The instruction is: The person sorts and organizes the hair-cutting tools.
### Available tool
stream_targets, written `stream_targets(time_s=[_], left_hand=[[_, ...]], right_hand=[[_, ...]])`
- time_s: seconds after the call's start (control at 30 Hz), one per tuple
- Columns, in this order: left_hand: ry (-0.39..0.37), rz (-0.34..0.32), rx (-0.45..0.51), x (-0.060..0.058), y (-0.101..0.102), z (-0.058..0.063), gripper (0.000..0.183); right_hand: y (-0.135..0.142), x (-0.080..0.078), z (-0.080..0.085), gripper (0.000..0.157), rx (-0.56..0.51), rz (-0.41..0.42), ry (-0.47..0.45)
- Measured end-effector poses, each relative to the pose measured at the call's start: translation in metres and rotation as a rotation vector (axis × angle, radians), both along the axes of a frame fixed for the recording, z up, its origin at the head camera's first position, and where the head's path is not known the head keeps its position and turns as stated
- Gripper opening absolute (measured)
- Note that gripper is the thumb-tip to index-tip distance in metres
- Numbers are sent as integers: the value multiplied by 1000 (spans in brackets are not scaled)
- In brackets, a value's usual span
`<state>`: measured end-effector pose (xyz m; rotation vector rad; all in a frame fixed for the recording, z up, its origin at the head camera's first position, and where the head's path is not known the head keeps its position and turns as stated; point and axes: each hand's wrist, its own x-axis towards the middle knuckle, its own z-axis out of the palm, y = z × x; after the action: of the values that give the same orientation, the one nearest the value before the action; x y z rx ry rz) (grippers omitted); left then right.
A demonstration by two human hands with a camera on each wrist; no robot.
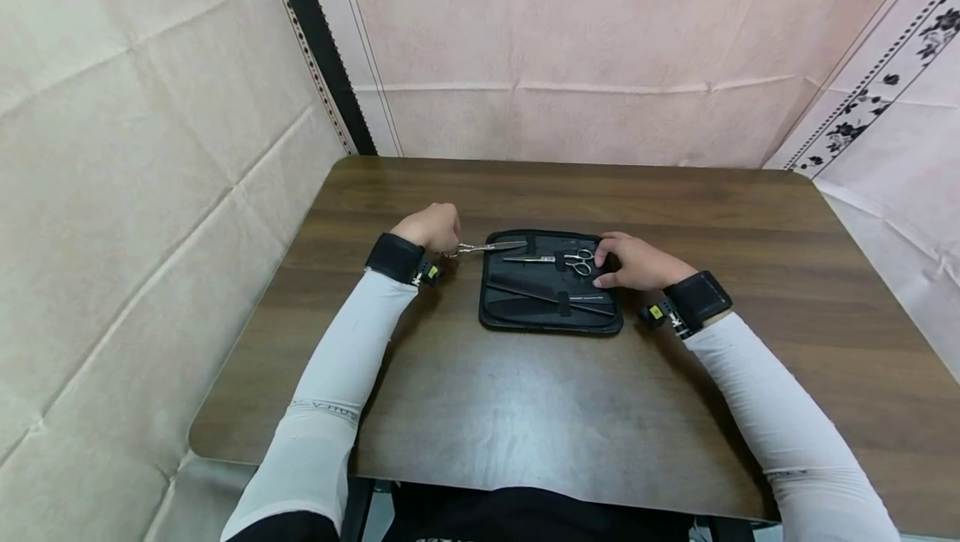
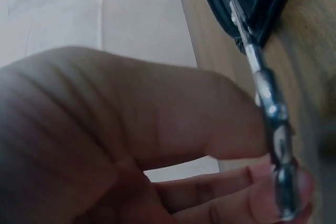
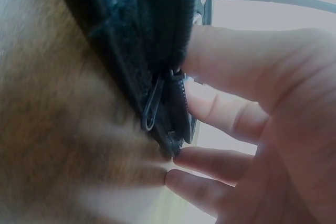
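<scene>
My left hand (image 1: 433,227) grips a pair of silver hairdressing scissors (image 1: 493,247) by the finger loops, with the blades pointing right over the left edge of a black zip case (image 1: 551,323). In the left wrist view the scissors (image 2: 269,92) stand edge-on between thumb and fingers, blades at the case. The case lies open and flat. A second pair of scissors (image 1: 581,263) sits under a strap inside it, loops to the right. My right hand (image 1: 637,263) holds the case's right edge, thumb and fingertips beside those loops; a zip pull (image 3: 153,103) hangs near the thumb.
Below the second scissors, dark comb-like tools (image 1: 525,288) lie under another strap in the case. The case rests on a brown wooden table (image 1: 525,409) with rounded corners. Pale patterned cloth (image 1: 585,50) hangs behind the table and at both sides.
</scene>
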<state>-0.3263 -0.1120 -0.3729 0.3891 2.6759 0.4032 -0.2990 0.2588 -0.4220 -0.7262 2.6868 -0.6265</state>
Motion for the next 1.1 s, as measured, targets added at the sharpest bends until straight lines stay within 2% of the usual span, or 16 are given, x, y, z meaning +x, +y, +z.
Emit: stream_targets(time_s=[0.27,0.43,0.63,1.1], left_hand=[[53,47,2,0,6,-3,16],[28,47,2,0,8,-4,15],[-24,17,16,0,11,-5,24],[76,36,29,0,13,-10,17]], right_hand=[[1,0,0,22,-6,13,6],[2,-1,-1,22,-12,6,-13],[3,-1,-3,22,-17,14,-9],[3,-1,-3,23,-22,15,2]])
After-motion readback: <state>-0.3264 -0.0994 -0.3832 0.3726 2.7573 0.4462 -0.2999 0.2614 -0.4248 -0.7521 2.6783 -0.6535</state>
